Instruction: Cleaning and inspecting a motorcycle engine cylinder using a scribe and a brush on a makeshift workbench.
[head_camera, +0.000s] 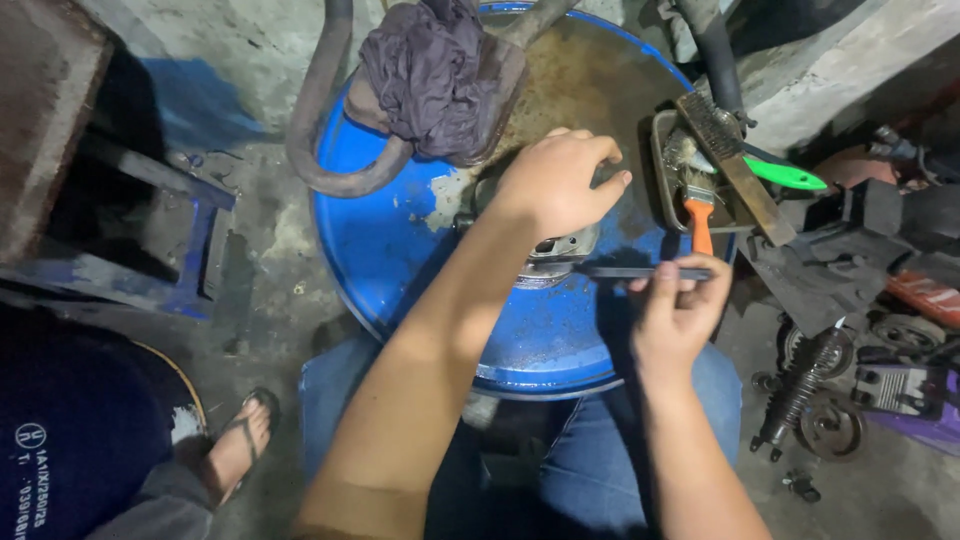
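Note:
My left hand (558, 182) is closed over a grey metal engine part (562, 250) that rests on the top of a blue drum (400, 250). Most of the part is hidden under the hand. My right hand (672, 310) pinches a thin dark flat tool (620, 272), like a blade or file, held level with its tip at the metal part's lower edge. Both hands work just above the drum's near side.
A dark rag (435, 70) lies on a curved rusty pipe (320, 130) at the drum's far side. A metal tray (668, 160) holds an orange-handled brush (699, 215) and a wire brush (735, 165); a green handle (790, 176) sticks out. Machine parts (820, 390) lie right, another person's sandalled foot (240, 440) left.

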